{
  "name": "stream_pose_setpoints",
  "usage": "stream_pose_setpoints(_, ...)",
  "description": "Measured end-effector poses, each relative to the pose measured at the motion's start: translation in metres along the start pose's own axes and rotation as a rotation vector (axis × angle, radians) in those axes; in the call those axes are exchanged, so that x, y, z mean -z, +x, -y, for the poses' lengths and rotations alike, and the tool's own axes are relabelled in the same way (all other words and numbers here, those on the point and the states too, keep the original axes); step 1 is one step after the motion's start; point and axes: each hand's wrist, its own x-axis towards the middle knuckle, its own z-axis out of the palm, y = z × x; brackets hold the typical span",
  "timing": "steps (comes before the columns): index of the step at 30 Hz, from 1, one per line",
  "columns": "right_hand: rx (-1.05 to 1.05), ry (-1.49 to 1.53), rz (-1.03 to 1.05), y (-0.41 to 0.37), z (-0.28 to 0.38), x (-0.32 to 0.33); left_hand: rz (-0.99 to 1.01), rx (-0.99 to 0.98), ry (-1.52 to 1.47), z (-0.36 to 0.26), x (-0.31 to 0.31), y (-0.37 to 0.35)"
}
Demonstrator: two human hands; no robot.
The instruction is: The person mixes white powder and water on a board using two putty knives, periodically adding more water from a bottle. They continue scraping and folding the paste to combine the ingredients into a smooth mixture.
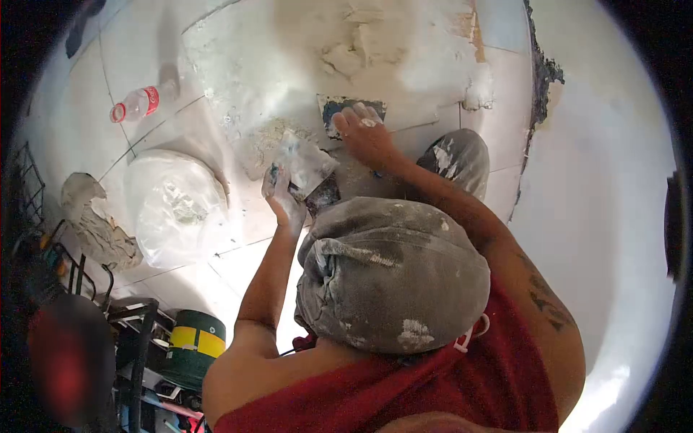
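Observation:
My right hand [364, 137] lies over a dark, flat putty scraper [332, 110] edged with white, fingers along its back, against the putty-smeared surface [274, 65]. Lower left, my left hand [281, 191] is closed around a flat blade [307, 166] caked with whitish putty; its handle is mostly hidden by my fingers. Between the two hands the surface is stained with rough putty. A thicker beige putty patch [346, 58] lies above my right hand. A grey cap [393, 274] with white splashes fills the middle of the view and hides what is below it.
A clear bottle with a red label [150, 101] lies on the tiles at upper left. Below it are a bag of whitish material [177, 209] and crumpled brown paper [97, 220]. A green-and-yellow container [195, 346] stands near black metal frames [137, 339]. A splashed knee [458, 166] is at right.

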Motion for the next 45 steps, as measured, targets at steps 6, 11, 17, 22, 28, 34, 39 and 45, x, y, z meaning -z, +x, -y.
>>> stream_pose_setpoints(6,0.037,-0.017,-0.069,0.006,0.002,-0.009,0.226,0.032,-0.016,0.002,0.010,0.011)
stream_pose_setpoints(11,-0.209,0.009,-0.092,0.045,0.001,-0.015,0.145,0.195,-0.079,0.026,0.018,0.003)
stream_pose_setpoints(17,-0.542,-0.027,-0.077,0.078,0.004,-0.009,0.133,0.176,-0.155,0.047,0.034,0.004)
stream_pose_setpoints(22,-0.582,0.217,-0.096,0.082,-0.053,0.039,0.269,0.056,0.216,0.070,0.071,0.023)
stream_pose_setpoints(28,-0.608,0.585,-0.111,0.070,-0.139,0.041,0.214,0.177,0.230,0.058,0.050,0.020)
stream_pose_setpoints(34,-0.450,0.839,-0.057,0.060,-0.112,0.100,0.277,0.204,0.274,0.035,0.028,0.009)
stream_pose_setpoints(39,-0.314,0.363,-0.013,0.031,-0.106,0.106,0.280,0.327,0.246,0.041,0.036,0.016)
stream_pose_setpoints(45,-0.163,0.103,-0.105,0.016,-0.093,0.061,0.227,0.316,0.289,0.053,0.051,0.024)
